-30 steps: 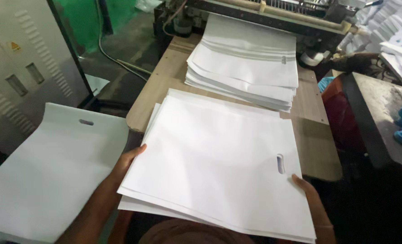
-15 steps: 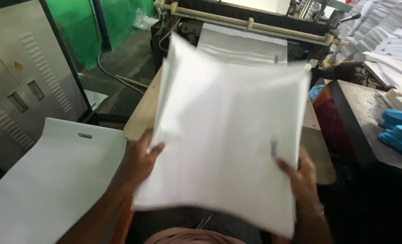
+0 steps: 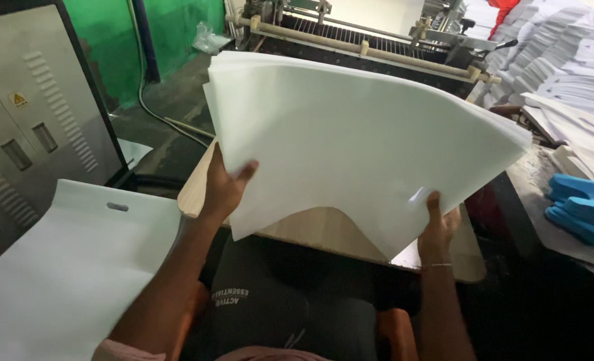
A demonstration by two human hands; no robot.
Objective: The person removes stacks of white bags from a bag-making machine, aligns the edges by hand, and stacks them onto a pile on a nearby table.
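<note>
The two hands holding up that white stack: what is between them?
In the head view, between the left hand and right hand hangs the stack of white bags; beneath its curved lower edge shows bare wooden table.

A green wall (image 3: 177,33) closes the far left of the room, above a dark concrete floor (image 3: 170,107) with a pale cable (image 3: 151,110) trailing across it. At the left stands a grey metal cabinet (image 3: 36,120) with louvred vents and a small yellow warning sticker. Beyond the far edge of the wooden table (image 3: 310,227) runs a long machine (image 3: 364,43) with rollers and wooden pegs. Off the right edge, stacks of white bags (image 3: 564,60) rise high, with blue pieces (image 3: 581,207) lying on a dusty bench (image 3: 564,237). Light is dim and even.
</note>
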